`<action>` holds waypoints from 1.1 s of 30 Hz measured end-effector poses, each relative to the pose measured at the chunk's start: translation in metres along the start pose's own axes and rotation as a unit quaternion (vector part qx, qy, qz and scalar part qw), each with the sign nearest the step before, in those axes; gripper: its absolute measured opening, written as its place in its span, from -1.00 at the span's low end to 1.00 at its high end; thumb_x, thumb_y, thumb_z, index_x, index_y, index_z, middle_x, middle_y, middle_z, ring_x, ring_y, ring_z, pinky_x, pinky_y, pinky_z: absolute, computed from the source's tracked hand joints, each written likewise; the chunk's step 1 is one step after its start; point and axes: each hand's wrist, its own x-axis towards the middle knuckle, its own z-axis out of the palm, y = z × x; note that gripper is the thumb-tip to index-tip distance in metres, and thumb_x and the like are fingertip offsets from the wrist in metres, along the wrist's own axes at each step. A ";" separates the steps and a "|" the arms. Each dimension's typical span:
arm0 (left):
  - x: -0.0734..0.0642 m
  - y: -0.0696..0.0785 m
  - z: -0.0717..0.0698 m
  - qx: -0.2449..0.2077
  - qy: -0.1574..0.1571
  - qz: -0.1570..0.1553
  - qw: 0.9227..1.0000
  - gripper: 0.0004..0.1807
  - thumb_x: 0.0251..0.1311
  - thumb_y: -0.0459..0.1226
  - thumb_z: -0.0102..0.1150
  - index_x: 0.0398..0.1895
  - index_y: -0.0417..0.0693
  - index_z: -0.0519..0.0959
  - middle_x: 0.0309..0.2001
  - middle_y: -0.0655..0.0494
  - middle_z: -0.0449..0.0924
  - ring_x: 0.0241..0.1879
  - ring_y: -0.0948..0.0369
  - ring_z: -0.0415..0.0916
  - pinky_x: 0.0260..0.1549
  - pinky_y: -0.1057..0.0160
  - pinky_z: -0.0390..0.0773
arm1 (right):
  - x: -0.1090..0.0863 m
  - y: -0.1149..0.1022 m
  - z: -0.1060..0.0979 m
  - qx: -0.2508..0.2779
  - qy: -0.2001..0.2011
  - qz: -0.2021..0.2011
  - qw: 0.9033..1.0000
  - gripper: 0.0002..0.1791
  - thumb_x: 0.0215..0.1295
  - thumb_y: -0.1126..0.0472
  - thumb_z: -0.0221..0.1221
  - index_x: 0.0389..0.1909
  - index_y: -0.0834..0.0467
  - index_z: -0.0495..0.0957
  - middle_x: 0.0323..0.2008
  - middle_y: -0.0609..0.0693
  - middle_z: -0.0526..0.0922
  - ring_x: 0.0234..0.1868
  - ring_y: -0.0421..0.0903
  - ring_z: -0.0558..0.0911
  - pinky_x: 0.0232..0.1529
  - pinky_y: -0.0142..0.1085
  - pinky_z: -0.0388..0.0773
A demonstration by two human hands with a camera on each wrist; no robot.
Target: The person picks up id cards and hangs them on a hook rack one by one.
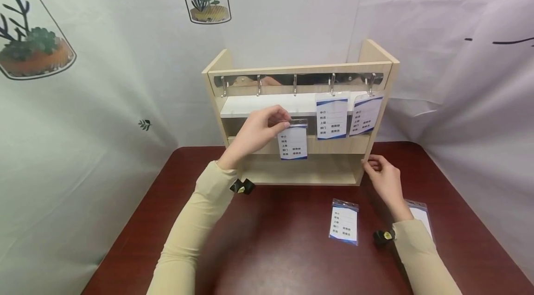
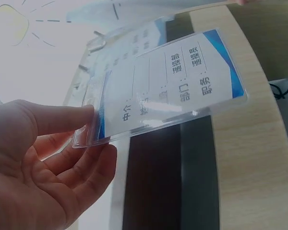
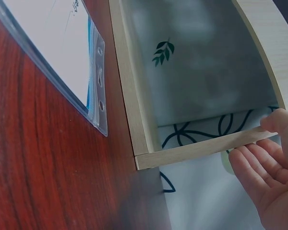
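My left hand (image 1: pixel 258 130) pinches a clear ID badge holder (image 1: pixel 293 145) by its slotted top edge, thumb on one side and fingers behind. The badge card is white with blue corners and printed lines. It is held in front of a pale wooden shelf (image 1: pixel 329 148), a little below the middle hook (image 1: pixel 295 85). My right hand (image 1: pixel 384 181) grips the shelf's right side panel (image 3: pixel 206 147) low down, between thumb and fingers. Two more badges (image 1: pixel 332 118) (image 1: pixel 366 115) hang from the two hooks on the right.
One badge (image 1: pixel 344 222) lies on the dark red table (image 1: pixel 267 239) in front of the shelf. Another badge (image 1: pixel 422 215) lies farther right, partly hidden by my right forearm. The two left hooks (image 1: pixel 224 86) carry nothing. A printed curtain (image 1: pixel 125 114) stands behind.
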 end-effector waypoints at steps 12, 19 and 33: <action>0.016 0.021 -0.011 0.010 0.068 0.041 0.997 -0.89 0.32 -0.40 0.26 -0.14 -0.22 0.66 -0.22 0.02 0.73 -0.22 0.20 0.64 -0.14 0.27 0.60 | 0.000 -0.001 0.000 0.001 0.005 0.005 1.000 -0.61 0.41 0.07 0.25 -0.01 0.34 0.61 -0.24 0.23 0.73 -0.28 -0.09 0.63 -0.36 -0.69 0.36; 0.023 0.028 -0.014 0.022 0.094 0.055 0.994 -0.89 0.32 -0.40 0.26 -0.14 -0.22 0.66 -0.18 -0.01 0.74 -0.18 0.20 0.65 -0.14 0.29 0.60 | 0.000 -0.001 0.000 0.000 0.003 0.004 1.000 -0.61 0.42 0.06 0.24 -0.01 0.33 0.61 -0.24 0.22 0.74 -0.31 -0.20 0.59 -0.36 -0.69 0.36; 0.034 0.031 -0.012 0.040 0.124 0.059 0.990 -0.90 0.34 -0.41 0.22 -0.17 -0.23 0.68 -0.21 -0.02 0.74 -0.24 0.20 0.65 -0.20 0.32 0.60 | 0.000 -0.002 -0.001 0.002 0.002 0.004 1.000 -0.60 0.42 0.06 0.24 0.00 0.34 0.61 -0.24 0.22 0.74 -0.29 -0.11 0.63 -0.35 -0.69 0.36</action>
